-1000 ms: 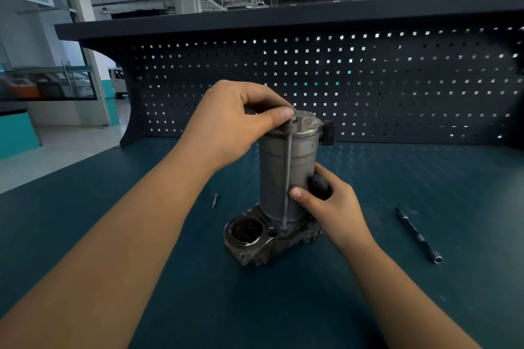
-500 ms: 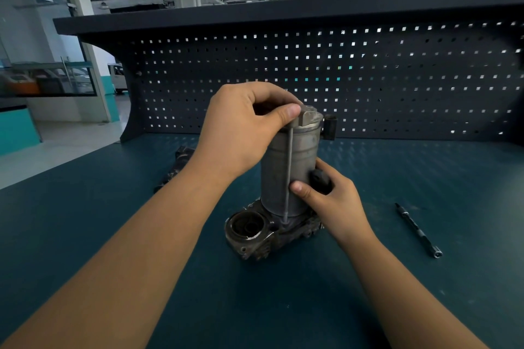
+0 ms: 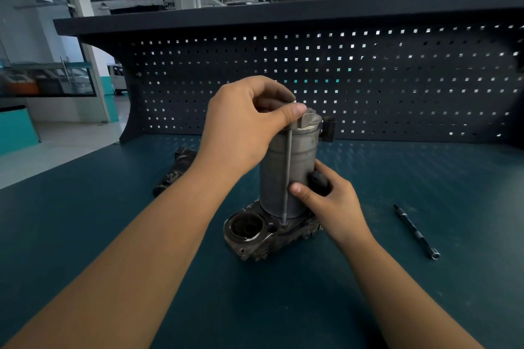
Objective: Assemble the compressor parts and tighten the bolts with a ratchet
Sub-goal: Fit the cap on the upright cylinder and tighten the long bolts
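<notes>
A loose casting (image 3: 175,173) lies at the left of the bench (image 3: 85,221), apart from the work. Your left hand (image 3: 243,127) pinches the head of the long bolt (image 3: 287,173) at the top of the cylinder (image 3: 303,156), fingers curled tight. The cylinder stands upright on the base (image 3: 255,232), mid-bench. The step in hand appears to be hand-starting this bolt into the base. Your right hand (image 3: 331,204) grips the cylinder's side, thumb beside the bolt shank. Next, seat the thread squarely, then take the bar (image 3: 415,231) lying at the right.
</notes>
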Motion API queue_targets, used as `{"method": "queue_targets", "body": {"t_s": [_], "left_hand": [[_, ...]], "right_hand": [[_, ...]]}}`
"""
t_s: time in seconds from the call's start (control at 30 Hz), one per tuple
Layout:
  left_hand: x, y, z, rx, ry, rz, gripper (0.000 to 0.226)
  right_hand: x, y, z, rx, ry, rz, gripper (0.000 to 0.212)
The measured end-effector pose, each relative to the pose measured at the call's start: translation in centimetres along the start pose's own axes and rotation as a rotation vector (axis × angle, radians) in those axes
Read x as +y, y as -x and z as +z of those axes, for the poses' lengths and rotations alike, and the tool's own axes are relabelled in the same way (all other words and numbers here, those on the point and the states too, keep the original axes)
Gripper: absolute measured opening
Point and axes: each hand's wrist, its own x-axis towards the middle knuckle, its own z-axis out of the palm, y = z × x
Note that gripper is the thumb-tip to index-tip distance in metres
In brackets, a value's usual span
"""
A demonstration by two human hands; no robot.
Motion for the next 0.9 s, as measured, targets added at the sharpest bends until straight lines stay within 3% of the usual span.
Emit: {"method": "queue_targets", "body": {"t_s": [0.2, 0.33, 0.6, 0.73, 0.9], "left_hand": [[0.0, 0.2, -0.4, -0.049, -0.082, 0.038, 0.014], [-0.3, 0.4, 0.0, -0.017, 0.014, 0.012, 0.02], [-2.3, 0.9, 1.1, 0.069, 0.139, 0.084, 0.01], [-2.6, 1.0, 2.0, -0.004, 0.404, 0.047, 0.023], [-3.3, 0.6, 3.0, -0.034, 0.323, 0.122, 0.033]], "right_hand": [[0.0, -0.1, 0.1, 0.018, -0.018, -0.017, 0.06], [0.2, -0.1, 0.0, 0.006, -0.025, -0.032, 0.06], [0.7, -0.3, 0.1, 0.062, 0.022, -0.058, 0.028], [1.0, -0.5, 0.2, 0.107, 0.081, -0.065, 0.024], [1.1, -0.5, 0.3, 0.144, 0.173, -0.079, 0.022]]}}
